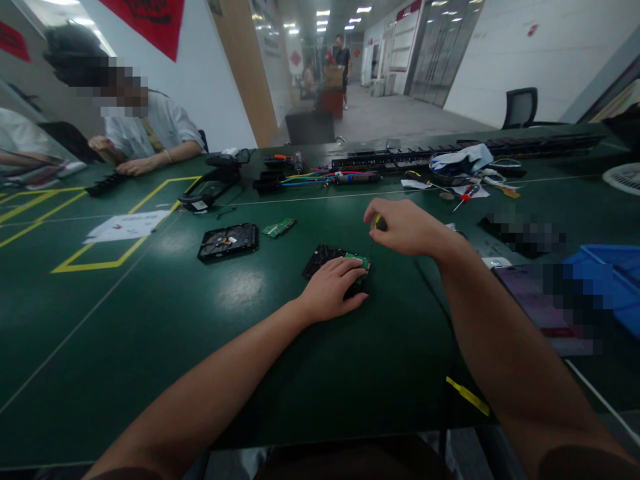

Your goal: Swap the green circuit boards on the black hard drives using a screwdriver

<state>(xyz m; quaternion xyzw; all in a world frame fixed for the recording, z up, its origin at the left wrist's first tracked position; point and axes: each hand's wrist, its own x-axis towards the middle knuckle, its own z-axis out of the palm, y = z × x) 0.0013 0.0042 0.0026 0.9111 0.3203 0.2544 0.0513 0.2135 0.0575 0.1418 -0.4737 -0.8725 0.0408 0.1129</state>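
Note:
A black hard drive point(323, 258) with a green circuit board point(364, 261) on its right part lies on the table in front of me. My left hand point(334, 288) holds it against the tabletop, fingers over the board and thumb at the near side, covering much of the drive. Closed around the yellow-and-black handle of a screwdriver point(380, 222) is my right hand point(407, 227). The thin shaft points down towards the board's right edge; whether the tip touches a screw is too small to tell. Left of these lie another hard drive point(229, 241) and a loose green circuit board point(279, 228).
Cables and tools point(330, 177) line the far side of the green table point(165, 347), near a red screwdriver point(467, 193). A blue bin point(607, 280) stands at the right. A co-worker point(155, 127) sits far left, hands on a black part. A yellow strip point(467, 395) lies near the front edge.

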